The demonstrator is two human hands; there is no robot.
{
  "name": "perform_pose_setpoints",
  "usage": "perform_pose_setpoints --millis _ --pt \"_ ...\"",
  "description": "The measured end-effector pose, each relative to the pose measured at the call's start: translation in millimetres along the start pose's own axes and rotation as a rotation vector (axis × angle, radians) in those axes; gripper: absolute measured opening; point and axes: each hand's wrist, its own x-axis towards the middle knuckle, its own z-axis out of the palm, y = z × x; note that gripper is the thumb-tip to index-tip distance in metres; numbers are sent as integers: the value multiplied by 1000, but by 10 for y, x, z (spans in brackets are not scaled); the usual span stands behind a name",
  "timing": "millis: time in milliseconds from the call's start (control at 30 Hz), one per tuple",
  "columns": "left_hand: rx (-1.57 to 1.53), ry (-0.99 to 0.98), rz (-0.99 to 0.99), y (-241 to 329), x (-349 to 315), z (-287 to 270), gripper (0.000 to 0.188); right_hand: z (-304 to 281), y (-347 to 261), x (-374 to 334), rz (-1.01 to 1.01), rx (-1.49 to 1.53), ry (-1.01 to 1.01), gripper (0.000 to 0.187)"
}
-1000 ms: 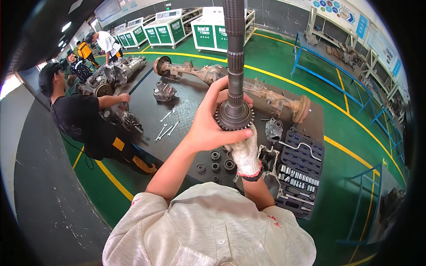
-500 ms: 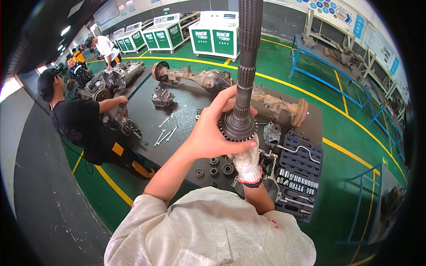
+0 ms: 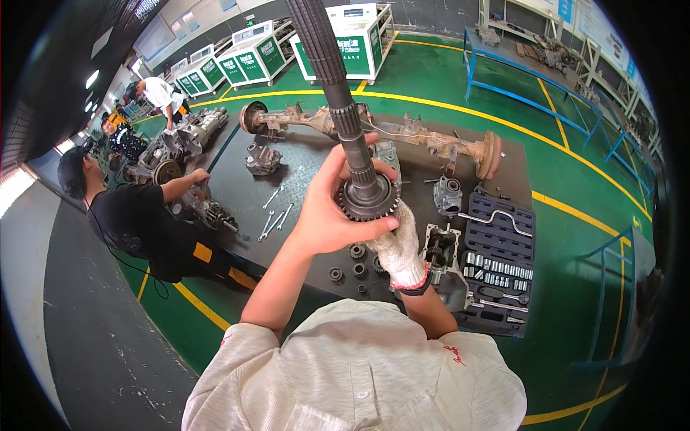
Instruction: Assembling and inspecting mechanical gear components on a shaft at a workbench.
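A long dark splined shaft stands up in front of me, its top leaning left and running out of the picture. Near its lower end sits a toothed gear. Bare-skinned, my left hand curls round the gear, thumb along the near rim and fingers behind the shaft. Below the gear, my right hand in a white knit glove is closed against the shaft's lower part; the gear and my left hand hide most of its fingers.
On the dark table lie several wrenches, loose gears, an opened housing, a socket set and a cast metal unit. A rusty axle spans the far side. A person in black works at left.
The shaft's top has tilted left, and both hands have shifted slightly left with it. The table appears further right in view. My grip looks much the same.
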Motion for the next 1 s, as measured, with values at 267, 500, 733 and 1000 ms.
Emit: perform_pose_setpoints --millis 267,500,733,1000 --pt "16 -70 32 -142 -16 -138 93 20 61 8 -34 -45 14 78" --pt "-326 4 -4 161 299 -207 32 61 142 23 31 -162 27 68" --pt "-595 321 -159 -82 215 -369 54 66 48 32 68 -544 50 71" --pt "-814 493 -310 -580 -230 -712 54 208 307 -40 157 -664 -52 75"
